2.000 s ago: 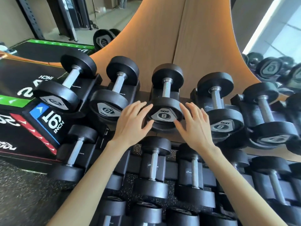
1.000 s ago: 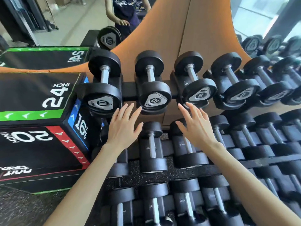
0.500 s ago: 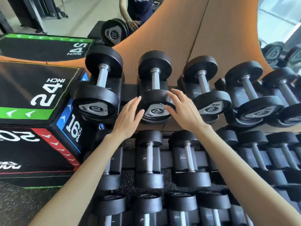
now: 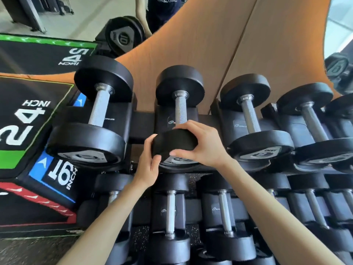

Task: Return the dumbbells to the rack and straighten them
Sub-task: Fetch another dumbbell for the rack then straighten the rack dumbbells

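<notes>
We see both hands closed around the near head of the second dumbbell (image 4: 179, 109) in the top row of the rack (image 4: 142, 119). The left hand (image 4: 150, 165) cups that head from about eight o'clock, fingers curled up along its edge. The right hand (image 4: 203, 144) wraps it from two o'clock, fingers draped over the top and thumb pressed across the front face. The dumbbell lies in its cradle, handle running toward twelve o'clock, far head close against the wooden wall panel (image 4: 210, 46). At nine o'clock from it rests a larger dumbbell (image 4: 99, 111), and at three o'clock another dumbbell (image 4: 252, 119), both seated in their cradles. Below, toward six o'clock, a lower row of dumbbells (image 4: 170, 211) sits in the rack. A black jump box (image 4: 24, 115) printed with inch numbers stands at nine o'clock, just beside the rack.
</notes>
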### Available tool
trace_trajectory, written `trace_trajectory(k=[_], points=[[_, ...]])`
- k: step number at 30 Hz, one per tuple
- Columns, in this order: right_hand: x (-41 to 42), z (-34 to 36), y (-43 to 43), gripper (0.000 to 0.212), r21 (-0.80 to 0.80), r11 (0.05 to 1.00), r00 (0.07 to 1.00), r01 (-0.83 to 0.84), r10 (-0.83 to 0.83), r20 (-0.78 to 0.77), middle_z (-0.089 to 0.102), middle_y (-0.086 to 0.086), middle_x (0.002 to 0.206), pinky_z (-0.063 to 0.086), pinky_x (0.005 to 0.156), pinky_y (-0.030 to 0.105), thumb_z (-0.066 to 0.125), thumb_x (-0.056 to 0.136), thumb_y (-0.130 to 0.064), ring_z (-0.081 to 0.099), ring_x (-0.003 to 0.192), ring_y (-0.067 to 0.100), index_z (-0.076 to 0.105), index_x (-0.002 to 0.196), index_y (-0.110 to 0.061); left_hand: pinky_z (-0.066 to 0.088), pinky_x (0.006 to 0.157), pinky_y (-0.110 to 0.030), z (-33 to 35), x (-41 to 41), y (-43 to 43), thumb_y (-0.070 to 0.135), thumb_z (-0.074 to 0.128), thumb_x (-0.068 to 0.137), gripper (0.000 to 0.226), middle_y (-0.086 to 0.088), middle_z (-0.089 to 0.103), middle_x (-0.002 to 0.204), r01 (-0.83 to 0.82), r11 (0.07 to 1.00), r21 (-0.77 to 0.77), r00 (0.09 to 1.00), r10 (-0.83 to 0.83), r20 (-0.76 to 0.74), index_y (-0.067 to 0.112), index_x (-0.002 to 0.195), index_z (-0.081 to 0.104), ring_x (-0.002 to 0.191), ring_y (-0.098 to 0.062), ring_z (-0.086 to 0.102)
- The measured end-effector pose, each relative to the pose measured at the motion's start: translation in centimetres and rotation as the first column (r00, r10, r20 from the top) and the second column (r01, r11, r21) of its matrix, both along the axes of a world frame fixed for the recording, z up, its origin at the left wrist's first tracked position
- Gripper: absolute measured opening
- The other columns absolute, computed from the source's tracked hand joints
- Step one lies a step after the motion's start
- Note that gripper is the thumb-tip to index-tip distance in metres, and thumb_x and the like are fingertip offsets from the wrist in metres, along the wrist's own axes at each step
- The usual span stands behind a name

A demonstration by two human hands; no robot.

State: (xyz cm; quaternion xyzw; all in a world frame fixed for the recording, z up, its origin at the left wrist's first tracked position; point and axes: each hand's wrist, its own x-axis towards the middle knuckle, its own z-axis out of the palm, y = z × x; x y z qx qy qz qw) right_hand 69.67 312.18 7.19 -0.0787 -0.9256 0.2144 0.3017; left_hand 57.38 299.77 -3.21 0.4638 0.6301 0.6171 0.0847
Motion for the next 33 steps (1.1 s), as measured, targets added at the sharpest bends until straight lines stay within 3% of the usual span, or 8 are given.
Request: trace_trajectory(k=[6,12,17,21,23,27,29,33], points=[[1.1,-1.0,1.0,0.06,-0.063,0.998,0.997,-0.01,0.005,-0.08,0.062,-0.006,0.093,0.047,0.076,0.024,0.071,0.072,-0.053,0.056,0.085,0.005,0.065,0.107,-0.005,0.038,0.084,-0.012,0.5,-0.2,1.3,0.074,0.026,0.087,0.07,0.002,0.05,0.107,-0.006,0.999,0.051,0.995,0.011,-0.095,0.015,0.123,0.036,0.091,-0.008,0.049],[1.6,-3.2,1.4,0.071,-0.151,0.988,0.973,0.027,-0.061,-0.221,0.055,0.001,0.091,0.04,0.074,0.02,0.05,0.083,-0.065,0.05,0.079,0.013,0.06,0.104,0.003,0.037,0.077,-0.031,3.7,-0.8,0.7,0.066,0.036,0.088,0.056,-0.015,0.053,0.101,0.019,0.993,-0.113,0.939,-0.056,-0.341,0.017,0.117,0.036,0.091,-0.023,0.046],[1.9,-6.8,1.0,0.071,-0.422,0.897,0.857,0.131,-0.316,-0.407,0.054,-0.002,0.094,0.042,0.076,0.019,0.028,0.084,-0.076,0.053,0.087,-0.001,0.051,0.108,-0.013,0.044,0.058,-0.039,7.4,0.9,2.0,0.064,0.028,0.092,0.062,-0.016,0.051,0.077,-0.27,0.956,-0.114,0.566,0.062,-0.822,0.005,0.104,0.046,0.065,-0.032,0.051],[1.8,-8.3,0.0,0.075,-0.566,0.795,0.826,0.217,-0.458,-0.328,0.052,-0.002,0.096,0.042,0.073,0.024,0.024,0.086,-0.073,0.052,0.086,-0.008,0.047,0.111,-0.006,0.041,0.053,-0.034,9.3,2.2,2.7,0.064,0.034,0.082,0.066,-0.013,0.051,0.072,-0.354,0.93,-0.102,0.436,0.067,-0.898,0.004,0.097,0.056,0.059,-0.029,0.051],[2.2,-8.1,0.2,0.074,-0.509,0.833,0.881,0.217,-0.392,-0.266,0.051,-0.006,0.097,0.041,0.075,0.022,0.025,0.088,-0.07,0.05,0.086,-0.008,0.045,0.114,-0.004,0.045,0.063,-0.038,8.6,1.7,1.8,0.062,0.038,0.085,0.065,-0.013,0.055,0.081,-0.301,0.947,-0.111,0.512,0.062,-0.857,0.003,0.104,0.058,0.07,-0.029,0.053],[4.0,-6.2,0.8,0.074,-0.426,0.895,0.98,0.135,-0.183,-0.074,0.052,-0.011,0.108,0.04,0.087,0.019,0.033,0.086,-0.072,0.051,0.094,0.004,0.039,0.126,-0.009,0.032,0.095,-0.018,5.8,0.1,-0.9,0.046,0.046,0.088,0.058,-0.008,0.054,0.117,-0.059,0.985,-0.162,0.906,-0.015,-0.422,0.005,0.129,0.048,0.109,-0.02,0.047],[4.6,-4.5,1.1,0.063,-0.376,0.921,0.994,0.1,-0.105,0.008,0.053,-0.009,0.114,0.042,0.091,0.028,0.047,0.086,-0.062,0.052,0.102,0.009,0.04,0.129,-0.016,0.028,0.102,-0.014,4.4,-0.6,-1.5,0.04,0.046,0.088,0.054,-0.001,0.05,0.126,0.048,0.99,-0.13,0.972,-0.076,-0.222,0.011,0.134,0.044,0.12,-0.015,0.045],[2.5,-0.2,0.4,0.061,-0.101,0.995,0.993,-0.011,0.022,0.113,0.055,-0.008,0.111,0.043,0.088,0.025,0.064,0.079,-0.05,0.053,0.102,0.005,0.051,0.127,-0.015,0.033,0.106,-0.025,2.5,-0.4,-0.9,0.029,0.052,0.084,0.047,0.016,0.05,0.13,0.078,0.996,0.051,0.997,-0.078,-0.008,0.021,0.13,0.044,0.124,-0.006,0.046]])
